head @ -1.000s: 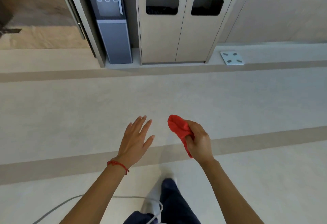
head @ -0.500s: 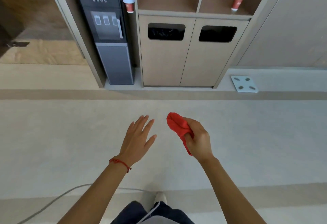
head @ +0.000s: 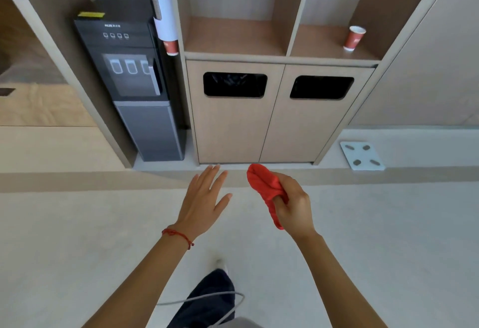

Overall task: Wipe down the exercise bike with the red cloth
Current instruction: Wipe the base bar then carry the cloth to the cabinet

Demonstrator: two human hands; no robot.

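My right hand (head: 294, 204) is closed around a bunched red cloth (head: 263, 185), held out in front of me at about waist height. A tail of the cloth hangs below my fist. My left hand (head: 204, 202) is stretched forward beside it with fingers spread and nothing in it; a red string bracelet sits on that wrist. No exercise bike appears in the head view.
Ahead stands a beige cabinet (head: 274, 130) with two dark bin openings. A black water dispenser (head: 134, 84) is to its left. A red paper cup (head: 354, 38) rests on a shelf. A white scale (head: 361, 156) lies on the floor at right. A grey cable (head: 207, 299) trails by my leg.
The cabinet and water dispenser have grown larger and lower in view as I walk toward them and the view tilts up. Both hands keep the same pose.
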